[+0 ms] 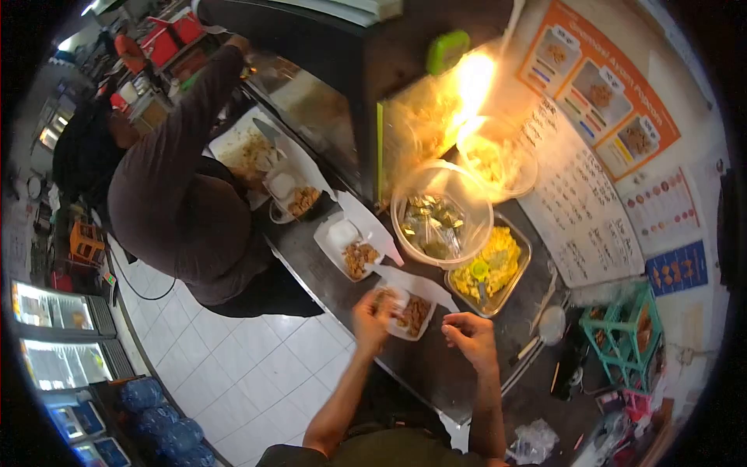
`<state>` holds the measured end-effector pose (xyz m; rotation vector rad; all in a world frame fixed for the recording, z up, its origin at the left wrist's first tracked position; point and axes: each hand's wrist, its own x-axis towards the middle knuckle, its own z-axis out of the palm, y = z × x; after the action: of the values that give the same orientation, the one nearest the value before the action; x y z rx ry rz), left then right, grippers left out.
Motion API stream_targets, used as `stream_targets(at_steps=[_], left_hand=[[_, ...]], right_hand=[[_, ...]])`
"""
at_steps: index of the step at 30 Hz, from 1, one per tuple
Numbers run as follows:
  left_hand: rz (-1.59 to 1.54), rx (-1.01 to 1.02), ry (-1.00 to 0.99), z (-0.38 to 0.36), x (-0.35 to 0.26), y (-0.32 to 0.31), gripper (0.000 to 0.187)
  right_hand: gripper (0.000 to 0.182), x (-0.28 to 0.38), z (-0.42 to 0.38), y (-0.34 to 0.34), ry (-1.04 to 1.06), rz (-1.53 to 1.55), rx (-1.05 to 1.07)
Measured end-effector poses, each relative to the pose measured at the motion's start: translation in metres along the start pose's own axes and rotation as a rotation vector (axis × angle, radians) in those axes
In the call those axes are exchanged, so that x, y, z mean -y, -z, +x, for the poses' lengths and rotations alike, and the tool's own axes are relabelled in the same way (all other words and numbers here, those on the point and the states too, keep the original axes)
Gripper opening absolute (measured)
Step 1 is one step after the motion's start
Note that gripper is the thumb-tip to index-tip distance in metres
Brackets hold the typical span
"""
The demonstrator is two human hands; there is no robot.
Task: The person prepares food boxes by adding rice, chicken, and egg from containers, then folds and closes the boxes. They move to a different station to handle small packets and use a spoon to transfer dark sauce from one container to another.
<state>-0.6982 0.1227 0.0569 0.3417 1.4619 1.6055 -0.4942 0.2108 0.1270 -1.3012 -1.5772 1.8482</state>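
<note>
1 food box [424, 288] by the surface's [420, 372] near edge looks light, flexible, best held low along its sides; left grip [373, 321] unclear, right grip [475, 341] loosely parted.

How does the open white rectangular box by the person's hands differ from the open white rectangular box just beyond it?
The near open white box has the left hand over one side; the far open white box has no hand over it. The far box shows its rounded white mound plainly, while the near box's contents are partly hidden.
Both hold brown food pieces and have their lids open.
</note>
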Motion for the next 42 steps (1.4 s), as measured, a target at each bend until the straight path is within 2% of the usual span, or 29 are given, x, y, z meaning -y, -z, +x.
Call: stream_targets(at_steps=[1, 3, 6, 7, 8, 9, 10, 13, 14, 15, 17, 19, 20, 21, 22, 23, 25, 26, 27, 29, 31, 32, 35, 36, 37, 38, 39, 41, 42], left_hand=[[0.049, -0.117, -0.059, 0.014, 0.009, 0.02, 0.022], [0.399, -0.188, -0.118, 0.036, 0.01, 0.049, 0.029], [0.857, -0.02, -0.382, 0.054, 0.035, 0.044, 0.038], [0.962, 0.029, -0.348, 0.055, 0.057, 0.036, 0.056], [1.048, 0.045, -0.452, 0.057, 0.081, 0.03, 0.063], [1.135, 0.057, -0.555, 0.059, 0.105, 0.029, 0.07], [1.392, 0.158, -0.555, 0.061, 0.117, 0.032, 0.083], [1.439, 0.029, -0.448, 0.039, 0.097, 0.016, 0.084], [1.459, 0.041, -0.39, 0.038, 0.1, 0.017, 0.088], [1.423, 0.035, -0.405, 0.033, 0.103, 0.018, 0.088], [1.357, 0.019, -0.447, 0.027, 0.103, 0.019, 0.088], [1.283, 0.025, -0.489, 0.021, 0.096, 0.019, 0.077], [1.224, 0.035, -0.497, 0.017, 0.091, 0.019, 0.073], [1.168, 0.047, -0.503, 0.013, 0.083, 0.018, 0.069], [1.062, 0.003, -0.572, 0.009, 0.074, 0.015, 0.052], [1.001, -0.015, -0.56, 0.003, 0.062, 0.012, 0.049], [0.875, -0.064, -0.534, -0.007, 0.034, 0.005, 0.044], [0.795, -0.049, -0.528, -0.007, 0.023, 0.003, 0.042], [0.714, -0.04, -0.526, -0.003, 0.011, 0.001, 0.041], [0.557, -0.029, -0.477, 0.009, -0.015, -0.012, 0.04], [0.414, -0.006, -0.377, 0.025, -0.045, -0.03, 0.039], [0.265, 0.097, -0.288, 0.041, -0.039, -0.034, 0.054], [-0.261, 0.344, -0.017, 0.059, -0.072, -0.074, 0.083], [-0.43, 0.368, 0.056, 0.058, -0.084, -0.089, 0.085], [-0.484, 0.47, 0.053, 0.061, -0.086, -0.097, 0.078], [-0.363, 0.275, 0.142, 0.058, -0.068, -0.105, 0.059], [-0.415, 0.323, 0.103, 0.072, -0.021, -0.105, 0.039], [-0.407, 0.163, 0.031, 0.047, -0.041, -0.106, 0.031], [-0.433, 0.11, 0.045, 0.038, -0.041, -0.096, 0.028]], right_hand=[[0.022, -0.018, -0.005, -0.002, -0.033, -0.022, -0.033], [0.023, -0.052, -0.015, -0.009, -0.097, -0.022, 0.075], [0.022, -0.053, -0.016, -0.023, -0.083, -0.085, 0.158], [0.022, -0.045, -0.009, -0.026, -0.055, -0.111, 0.151], [0.022, -0.037, -0.004, -0.026, -0.03, -0.138, 0.141], [0.023, -0.025, 0.007, -0.023, 0.08, -0.231, 0.081], [0.023, -0.007, 0.028, -0.018, 0.191, -0.326, 0.025], [0.02, 0.037, 0.114, -0.007, 0.547, -0.419, -0.179], [0.023, 0.039, 0.153, 0.0, 0.524, -0.539, -0.177], [0.027, 0.034, 0.19, 0.003, 0.499, -0.655, -0.171], [0.041, 0.029, 0.238, -0.004, 0.595, -1.09, -0.134], [0.082, 0.02, 0.273, -0.026, 0.29, -1.305, 0.257], [0.09, -0.007, 0.288, -0.035, 0.253, -1.361, 0.316], [0.066, -0.014, 0.293, -0.043, 0.316, -1.449, 0.272], [0.049, -0.027, 0.312, -0.037, 0.334, -1.36, 0.3], [0.033, -0.036, 0.329, -0.027, 0.351, -1.276, 0.331], [0.016, 0.0, 0.311, -0.013, 0.496, -1.158, 0.204], [0.013, 0.013, 0.307, -0.002, 0.31, -0.947, 0.238], [0.016, 0.057, 0.277, 0.003, 0.155, -0.699, 0.261], [0.022, 0.085, 0.256, 0.023, 0.105, -0.54, 0.244], [0.023, 0.106, 0.231, 0.04, 0.246, -0.345, 0.378], [0.022, 0.115, 0.214, 0.042, 0.21, -0.277, 0.373], [0.017, 0.125, 0.17, 0.045, 0.145, -0.109, 0.36], [0.015, 0.125, 0.158, 0.045, 0.159, -0.057, 0.359], [0.013, 0.124, 0.146, 0.041, 0.168, 0.0, 0.365], [0.009, 0.126, 0.133, 0.032, 0.197, 0.021, 0.249], [0.006, 0.124, 0.123, 0.024, 0.222, 0.043, 0.131], [0.005, 0.104, 0.114, 0.02, 0.3, -0.165, -0.191], [0.006, 0.092, 0.108, 0.016, 0.287, -0.121, -0.154]])
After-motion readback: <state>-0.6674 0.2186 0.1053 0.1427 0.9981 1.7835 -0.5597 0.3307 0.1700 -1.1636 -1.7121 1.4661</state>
